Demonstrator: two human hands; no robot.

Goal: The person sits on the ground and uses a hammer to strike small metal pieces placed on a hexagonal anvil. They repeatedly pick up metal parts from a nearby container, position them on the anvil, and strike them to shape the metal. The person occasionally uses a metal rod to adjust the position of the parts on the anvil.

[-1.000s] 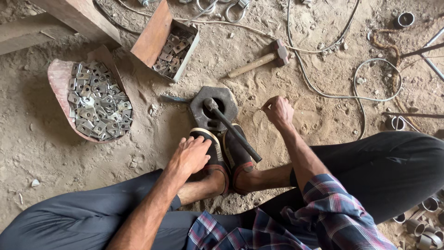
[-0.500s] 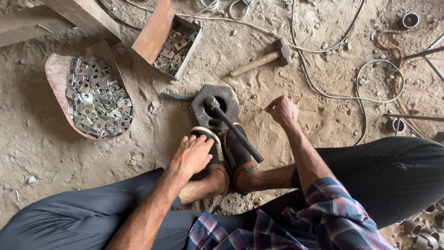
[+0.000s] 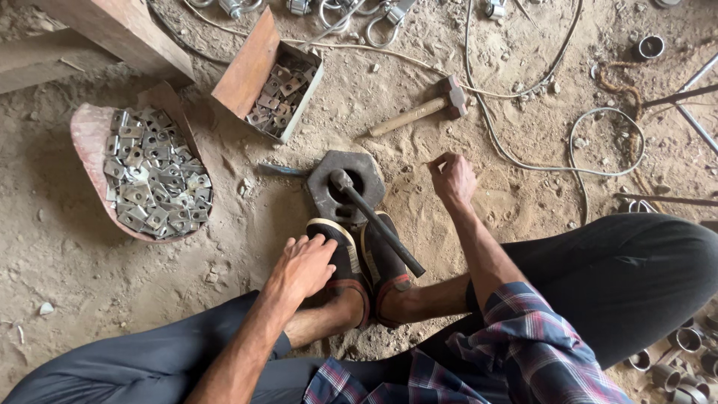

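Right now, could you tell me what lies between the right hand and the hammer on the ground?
In the head view, only bare sandy ground separates the right hand from the hammer; a thin cable passes just to the side of that stretch.

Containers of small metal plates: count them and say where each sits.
2. A reddish curved tray heaped with plates lies on the dirt at far left; an open rusty box with plates sits at upper centre-left. Others may lie out of frame.

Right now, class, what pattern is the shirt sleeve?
The shirt sleeve is plaid, blue and red, in the head view.
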